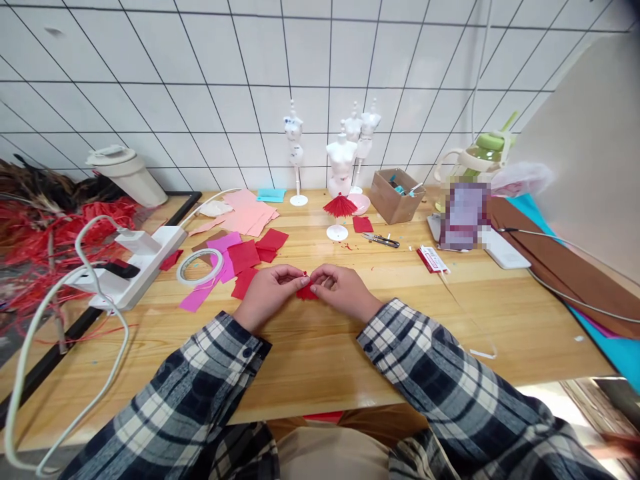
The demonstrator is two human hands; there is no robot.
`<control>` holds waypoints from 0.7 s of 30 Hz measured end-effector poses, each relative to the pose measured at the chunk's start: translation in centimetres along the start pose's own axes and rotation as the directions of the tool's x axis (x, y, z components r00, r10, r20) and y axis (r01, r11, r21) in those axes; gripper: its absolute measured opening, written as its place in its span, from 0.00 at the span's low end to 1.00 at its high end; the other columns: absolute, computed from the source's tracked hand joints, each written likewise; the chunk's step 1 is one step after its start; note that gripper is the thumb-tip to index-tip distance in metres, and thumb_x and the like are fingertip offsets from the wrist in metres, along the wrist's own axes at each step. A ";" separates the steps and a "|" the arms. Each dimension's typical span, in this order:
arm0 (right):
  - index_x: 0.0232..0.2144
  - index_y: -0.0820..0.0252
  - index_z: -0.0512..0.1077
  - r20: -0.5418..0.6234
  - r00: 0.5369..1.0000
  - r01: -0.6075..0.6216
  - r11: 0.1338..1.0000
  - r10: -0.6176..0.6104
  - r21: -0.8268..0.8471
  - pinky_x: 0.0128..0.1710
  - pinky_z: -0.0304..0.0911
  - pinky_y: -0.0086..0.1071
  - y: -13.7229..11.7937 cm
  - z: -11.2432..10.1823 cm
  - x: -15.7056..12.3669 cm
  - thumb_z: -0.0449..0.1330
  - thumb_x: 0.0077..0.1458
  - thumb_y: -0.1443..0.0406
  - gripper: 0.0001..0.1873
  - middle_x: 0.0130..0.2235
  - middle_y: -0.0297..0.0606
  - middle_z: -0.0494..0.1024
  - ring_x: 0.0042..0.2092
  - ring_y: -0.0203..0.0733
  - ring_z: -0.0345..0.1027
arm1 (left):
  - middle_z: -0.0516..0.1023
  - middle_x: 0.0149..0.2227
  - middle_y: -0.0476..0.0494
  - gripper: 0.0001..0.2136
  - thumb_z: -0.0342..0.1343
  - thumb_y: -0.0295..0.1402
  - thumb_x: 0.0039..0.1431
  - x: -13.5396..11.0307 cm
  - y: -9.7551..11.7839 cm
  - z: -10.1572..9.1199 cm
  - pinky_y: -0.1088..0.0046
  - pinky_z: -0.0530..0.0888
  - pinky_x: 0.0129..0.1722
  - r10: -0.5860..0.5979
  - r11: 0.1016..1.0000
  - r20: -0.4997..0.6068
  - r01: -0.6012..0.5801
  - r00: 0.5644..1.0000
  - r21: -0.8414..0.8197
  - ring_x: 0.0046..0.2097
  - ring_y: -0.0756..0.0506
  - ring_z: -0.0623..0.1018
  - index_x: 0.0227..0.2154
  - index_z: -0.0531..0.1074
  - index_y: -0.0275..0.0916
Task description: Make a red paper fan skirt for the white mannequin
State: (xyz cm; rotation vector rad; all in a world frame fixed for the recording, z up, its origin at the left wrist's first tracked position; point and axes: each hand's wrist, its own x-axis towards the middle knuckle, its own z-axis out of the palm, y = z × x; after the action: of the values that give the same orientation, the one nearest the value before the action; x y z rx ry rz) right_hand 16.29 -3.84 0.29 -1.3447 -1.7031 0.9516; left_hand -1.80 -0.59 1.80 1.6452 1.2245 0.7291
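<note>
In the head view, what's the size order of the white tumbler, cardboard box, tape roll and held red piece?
1. White tumbler
2. Cardboard box
3. Tape roll
4. Red piece, partly covered by the left hand and right hand

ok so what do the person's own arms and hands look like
Both arms wear long plaid sleeves in dark navy or black, white and grey, ending in cuffs at the wrists. A small dark button shows on the left cuff. The left hand and right hand wear no gloves.
</note>
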 end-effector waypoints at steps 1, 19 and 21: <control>0.37 0.60 0.72 -0.042 0.999 0.030 0.998 -0.032 -0.048 0.29 0.62 0.27 -0.1 -0.2 -0.1 0.60 0.50 0.66 0.10 0.32 0.32 0.77 0.27 0.31 0.65 | 0.80 0.32 0.43 0.15 0.63 0.45 0.47 -0.1 0.1 -0.1 0.69 0.70 0.37 0.041 0.995 -0.030 -0.038 0.999 0.087 0.35 0.43 0.76 0.30 0.77 0.37; 0.33 0.58 0.75 0.035 0.946 0.307 0.852 -0.323 -0.424 0.35 0.58 0.29 0.0 -1.0 -0.2 0.61 0.55 0.65 0.04 0.35 0.35 0.76 0.34 0.35 0.66 | 0.80 0.32 0.45 0.09 0.55 0.39 0.57 -0.2 0.1 -0.4 0.58 0.59 0.57 0.433 0.677 0.113 -0.405 0.894 0.614 0.37 0.43 0.76 0.30 0.77 0.41; 0.33 0.58 0.74 0.049 0.951 0.294 0.847 -0.305 -0.442 0.33 0.57 0.28 -0.2 -1.1 -0.3 0.60 0.55 0.65 0.04 0.35 0.34 0.76 0.33 0.34 0.66 | 0.80 0.32 0.46 0.08 0.54 0.37 0.57 -0.3 0.2 -0.4 0.54 0.57 0.59 0.458 0.618 0.141 -0.428 0.878 0.659 0.38 0.43 0.76 0.30 0.77 0.42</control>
State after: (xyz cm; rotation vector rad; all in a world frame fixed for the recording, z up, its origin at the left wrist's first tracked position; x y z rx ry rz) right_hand 17.23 -4.05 0.90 -1.3004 -2.1223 0.3728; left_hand -2.17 -0.79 2.18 2.6316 1.1877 0.6387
